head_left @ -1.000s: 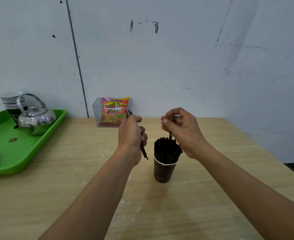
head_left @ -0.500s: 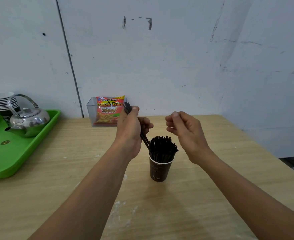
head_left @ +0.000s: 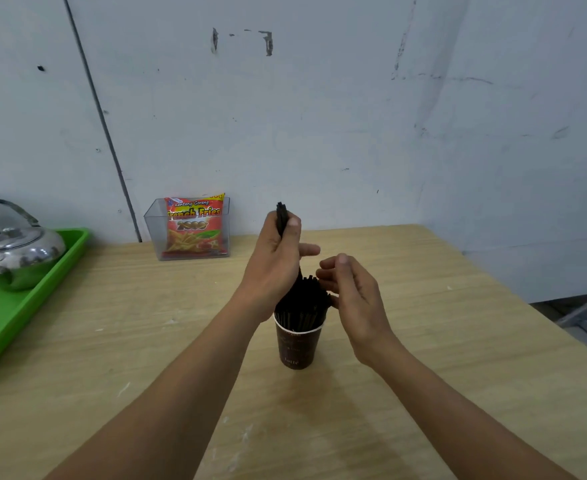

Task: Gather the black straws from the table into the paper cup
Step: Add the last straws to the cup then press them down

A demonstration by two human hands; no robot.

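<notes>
the paper cup stands mid-table, well apart from the table's right and far edges, with open wood in front. the green tray and kettle sit at the left edge, and the clear snack box stands by the wall. the left hand grips a bundle of black straws, whose lower ends are down among the packed straws in the cup. the right hand, loosely curled and holding nothing, is just beside them. half a second ago it hung farther right.
</notes>
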